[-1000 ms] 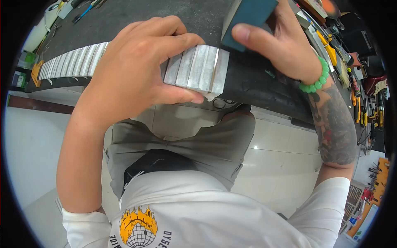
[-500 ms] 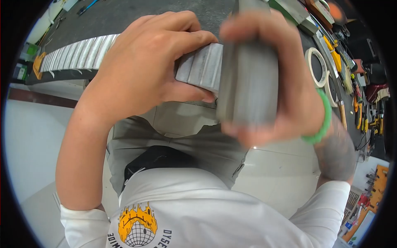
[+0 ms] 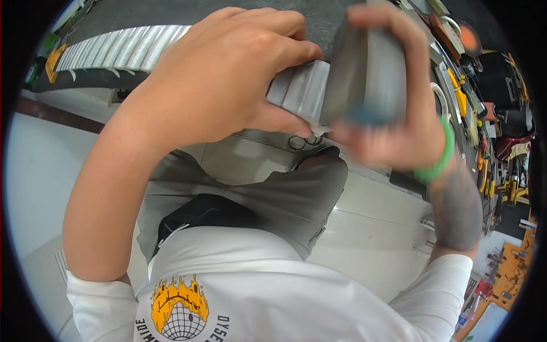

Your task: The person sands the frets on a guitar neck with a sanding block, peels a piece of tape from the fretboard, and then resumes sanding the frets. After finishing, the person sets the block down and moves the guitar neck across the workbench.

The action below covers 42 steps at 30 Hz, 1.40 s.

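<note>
Left hand [image 3: 228, 80] clamps taped strip [image 3: 299, 91], fingers curled over; right hand [image 3: 387, 131] grips grey block [image 3: 364, 71].

**Count of items before you**

You have two hands at work: one left hand [image 3: 228, 80], one right hand [image 3: 399, 119]. One long taped neck strip [image 3: 122, 45] lies on one dark surface [image 3: 188, 12]. One grey sanding block [image 3: 367, 74], blurred. One green bead bracelet [image 3: 439, 157]. Tools at the right edge are too small to count.
</note>
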Each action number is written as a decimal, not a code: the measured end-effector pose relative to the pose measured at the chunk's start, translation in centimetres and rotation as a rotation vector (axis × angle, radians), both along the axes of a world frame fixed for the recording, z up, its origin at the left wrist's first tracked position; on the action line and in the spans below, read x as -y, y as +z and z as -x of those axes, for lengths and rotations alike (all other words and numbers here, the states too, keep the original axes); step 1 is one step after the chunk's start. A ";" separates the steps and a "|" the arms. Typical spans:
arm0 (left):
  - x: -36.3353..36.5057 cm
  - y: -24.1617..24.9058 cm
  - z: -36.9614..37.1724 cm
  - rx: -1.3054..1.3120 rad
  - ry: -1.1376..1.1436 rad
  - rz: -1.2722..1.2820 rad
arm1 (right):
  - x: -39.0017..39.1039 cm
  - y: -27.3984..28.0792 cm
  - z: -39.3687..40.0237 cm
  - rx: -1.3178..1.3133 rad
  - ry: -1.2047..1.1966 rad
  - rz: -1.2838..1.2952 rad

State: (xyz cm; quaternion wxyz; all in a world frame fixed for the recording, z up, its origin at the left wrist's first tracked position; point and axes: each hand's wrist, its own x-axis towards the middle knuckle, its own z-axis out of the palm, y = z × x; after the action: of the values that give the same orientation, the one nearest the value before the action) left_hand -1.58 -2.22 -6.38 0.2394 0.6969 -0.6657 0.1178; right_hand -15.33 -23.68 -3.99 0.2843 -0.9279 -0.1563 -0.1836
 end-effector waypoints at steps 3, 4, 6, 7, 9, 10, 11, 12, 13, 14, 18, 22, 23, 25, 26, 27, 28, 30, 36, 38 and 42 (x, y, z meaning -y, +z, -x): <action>-0.3 1.0 -0.2 -0.029 -0.026 -0.191 | 0.8 -1.2 -0.7 0.088 0.116 0.177; -0.3 1.2 0.4 -0.026 -0.021 -0.178 | 1.8 -2.0 -1.1 0.006 -0.006 0.040; -0.2 1.2 0.6 -0.020 -0.019 -0.162 | 1.0 -1.9 -1.6 -0.175 -0.224 -0.363; 0.0 0.9 0.0 0.004 -0.031 -0.172 | 0.6 -1.4 -1.1 -0.169 -0.224 -0.362; -0.2 0.4 -0.4 0.021 -0.021 -0.181 | -0.7 -0.6 0.5 0.146 0.220 0.168; -0.2 0.3 -0.4 0.034 -0.027 -0.151 | -1.3 -0.1 1.4 0.174 0.145 0.340; -0.2 0.3 -0.4 0.049 -0.038 -0.121 | -0.8 -0.5 0.8 0.179 0.149 0.343; -0.2 0.2 -0.1 0.048 -0.043 -0.123 | 0.1 -1.5 0.2 0.101 0.051 0.149; -0.3 0.0 0.4 0.032 -0.010 -0.076 | 1.1 -2.0 -0.5 0.022 -0.051 -0.045; -0.2 0.0 0.7 0.020 0.024 -0.028 | 1.8 -2.0 -1.4 -0.096 -0.139 -0.175; -0.3 0.1 0.3 -0.017 0.024 -0.014 | 0.1 -1.9 1.1 0.157 0.280 0.069; -0.4 0.0 0.7 -0.008 0.006 -0.075 | 1.2 -1.8 -0.4 -0.018 -0.061 -0.067; -0.3 -0.2 0.6 0.003 0.008 -0.022 | 1.5 -1.8 -1.0 -0.160 -0.235 -0.250; -0.1 -0.2 0.5 0.005 0.003 -0.005 | 1.1 -2.1 -0.6 0.023 -0.056 -0.096; -0.2 -0.3 0.4 -0.002 0.012 0.012 | 0.3 -2.2 -0.1 0.105 0.120 -0.077; -0.4 -0.1 0.2 -0.006 0.023 0.016 | -1.4 -1.8 0.5 0.185 0.299 -0.059; -0.5 0.3 0.2 0.001 0.024 -0.036 | -2.3 -0.7 1.6 0.174 0.178 0.287; -0.4 0.5 0.2 0.003 0.003 -0.098 | 0.1 -2.1 0.9 0.123 0.110 0.135; -0.2 0.1 0.7 -0.034 0.038 -0.041 | 2.9 0.1 -2.2 0.055 -0.057 -0.032; -0.2 0.1 0.5 -0.040 0.020 -0.056 | 3.4 -0.3 -2.5 -0.041 -0.048 -0.189; -0.1 0.0 0.7 -0.057 0.017 -0.041 | 1.7 -1.1 -1.7 0.050 -0.001 -0.083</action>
State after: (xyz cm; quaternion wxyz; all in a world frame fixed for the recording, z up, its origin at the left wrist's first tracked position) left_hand -2.27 -2.13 -6.37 0.2428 0.7105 -0.6549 0.0861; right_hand -13.66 -25.35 -5.05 0.3182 -0.9105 -0.1553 -0.2133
